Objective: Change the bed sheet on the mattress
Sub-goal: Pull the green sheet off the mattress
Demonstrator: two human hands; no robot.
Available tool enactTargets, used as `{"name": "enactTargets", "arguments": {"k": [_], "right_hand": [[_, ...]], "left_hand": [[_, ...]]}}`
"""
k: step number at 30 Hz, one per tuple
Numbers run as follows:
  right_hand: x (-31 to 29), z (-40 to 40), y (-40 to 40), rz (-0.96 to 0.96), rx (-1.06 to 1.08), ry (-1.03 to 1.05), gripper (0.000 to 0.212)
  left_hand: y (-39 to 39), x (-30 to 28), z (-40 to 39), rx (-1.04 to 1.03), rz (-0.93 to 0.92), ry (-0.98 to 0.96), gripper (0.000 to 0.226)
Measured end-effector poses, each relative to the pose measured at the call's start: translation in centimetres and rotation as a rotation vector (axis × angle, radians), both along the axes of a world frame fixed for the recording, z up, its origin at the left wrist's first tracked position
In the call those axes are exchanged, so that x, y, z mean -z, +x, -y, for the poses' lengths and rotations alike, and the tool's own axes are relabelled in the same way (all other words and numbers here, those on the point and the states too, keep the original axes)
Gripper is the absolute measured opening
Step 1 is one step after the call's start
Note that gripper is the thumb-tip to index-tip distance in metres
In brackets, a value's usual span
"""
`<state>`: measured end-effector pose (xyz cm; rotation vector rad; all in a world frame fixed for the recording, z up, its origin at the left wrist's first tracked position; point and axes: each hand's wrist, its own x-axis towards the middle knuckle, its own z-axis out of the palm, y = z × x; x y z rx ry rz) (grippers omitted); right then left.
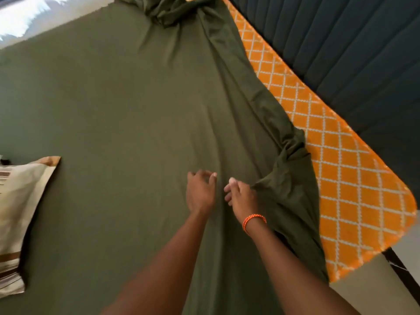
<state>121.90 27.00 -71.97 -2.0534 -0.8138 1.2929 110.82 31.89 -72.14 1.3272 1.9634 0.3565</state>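
An olive green bed sheet (118, 105) covers most of the mattress. Its right edge is pulled back and bunched, baring the orange mattress cover (354, 192) with a white lattice pattern. My right hand (242, 196), with an orange cord bracelet on the wrist, is closed on a gathered fold of the green sheet near that bunched edge. My left hand (201, 192) hovers just to the left of it over the flat sheet, fingers loosely curled and holding nothing.
A beige and brown striped pillow (20, 214) lies on the sheet at the left edge. A dark padded headboard (354, 51) runs along the upper right. More sheet is bunched at the top (172, 10). Pale floor (372, 283) shows at the lower right.
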Motion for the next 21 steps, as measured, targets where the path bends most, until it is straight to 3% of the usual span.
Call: {"name": "enactTargets", "arguments": {"k": [3, 5, 7, 11, 14, 18, 21], "right_hand": [[3.3, -5.0, -0.1, 0.185, -0.042, 0.1, 0.045], [4.8, -7.8, 0.0, 0.391, -0.138, 0.161, 0.034], [6.0, -10.3, -0.3, 0.6, -0.211, 0.192, 0.028], [7.3, -13.7, -2.0, 0.884, -0.316, 0.107, 0.047], [8.1, -14.9, -2.5, 0.901, -0.496, 0.024, 0.039], [6.8, -15.4, -1.9, 0.723, -0.619, 0.022, 0.036], [5.8, -12.9, -2.0, 0.641, -0.744, 0.013, 0.039]], "left_hand": [[0.9, 3.7, -4.6, -0.01, -0.103, 0.103, 0.022], [1.1, 5.5, -6.9, -0.012, -0.127, 0.141, 0.022], [0.9, 7.1, -8.4, -0.06, -0.074, 0.128, 0.022], [-0.1, 8.9, -9.6, -0.205, 0.066, 0.102, 0.029], [0.0, 8.7, -10.4, -0.249, 0.096, 0.054, 0.032], [0.0, 7.6, -11.1, -0.235, 0.096, 0.053, 0.026], [-0.4, 6.9, -11.2, -0.183, 0.002, 0.154, 0.044]]}}
